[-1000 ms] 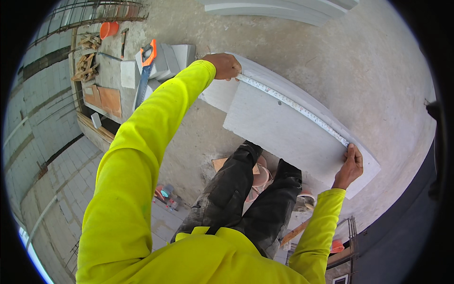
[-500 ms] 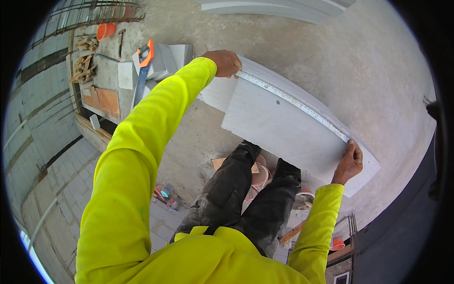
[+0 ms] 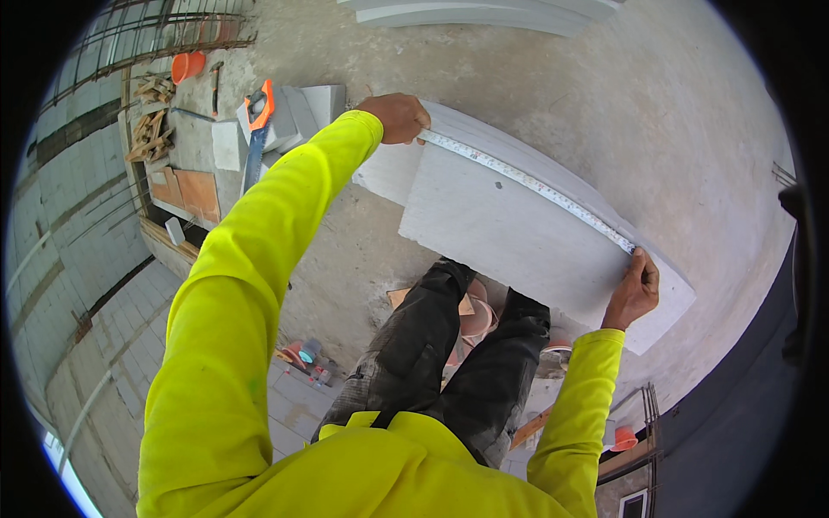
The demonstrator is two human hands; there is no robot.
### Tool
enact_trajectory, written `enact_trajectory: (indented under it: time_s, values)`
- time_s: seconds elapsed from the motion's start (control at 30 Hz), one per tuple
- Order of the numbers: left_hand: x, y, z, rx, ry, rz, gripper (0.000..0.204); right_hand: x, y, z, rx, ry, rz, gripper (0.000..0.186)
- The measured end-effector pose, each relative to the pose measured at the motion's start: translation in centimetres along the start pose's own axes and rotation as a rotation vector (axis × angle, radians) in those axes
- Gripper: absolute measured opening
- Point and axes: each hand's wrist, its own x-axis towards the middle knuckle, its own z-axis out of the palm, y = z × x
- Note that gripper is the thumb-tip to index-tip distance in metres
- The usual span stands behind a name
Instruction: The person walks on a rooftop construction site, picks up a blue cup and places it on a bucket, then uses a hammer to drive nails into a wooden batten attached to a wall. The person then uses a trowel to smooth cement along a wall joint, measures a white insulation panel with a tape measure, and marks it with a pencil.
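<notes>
A white measuring tape [image 3: 528, 180] is stretched along the far edge of a pale grey block [image 3: 496, 226]. My left hand [image 3: 395, 117] pinches the tape's left end at the block's far left corner. Toward the right end, my right hand [image 3: 635, 292] grips the other end of the tape between thumb and fingers, close to the block's surface. The block lies in front of my legs, over other grey blocks [image 3: 380, 174] that show past its left and far sides. A small dark spot marks its top face.
Left of my arm, a handsaw with an orange handle [image 3: 259, 105] leans on grey blocks [image 3: 298, 116]. Beyond are a hammer [image 3: 216, 88], an orange bucket [image 3: 187, 66] and wood scraps [image 3: 150, 138]. More long blocks [image 3: 484, 15] lie at the far side. Buckets [image 3: 475, 319] stand around my legs.
Both hands keep hold of the stretched tape along the block. The view has shifted slightly, and my hands appear a little farther left. Nothing was let go.
</notes>
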Motion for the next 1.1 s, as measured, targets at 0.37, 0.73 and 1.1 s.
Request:
enact_trajectory:
  time_s: [0.37, 0.73, 1.1]
  values:
    - [0.0, 0.1, -0.2, -0.008, -0.014, -0.012, 0.030, -0.2, -0.3, 0.3, 0.015, 0.026, -0.025, 0.020]
    - [-0.4, 0.7, -0.8, -0.080, -0.054, -0.039, 0.029, -0.3, -0.4, 0.6, 0.081, 0.037, -0.074, 0.017]
    - [0.0, 0.4, -0.7, -0.097, -0.032, 0.004, 0.027, 0.3, -0.2, 0.0, -0.029, 0.013, -0.150, 0.014]
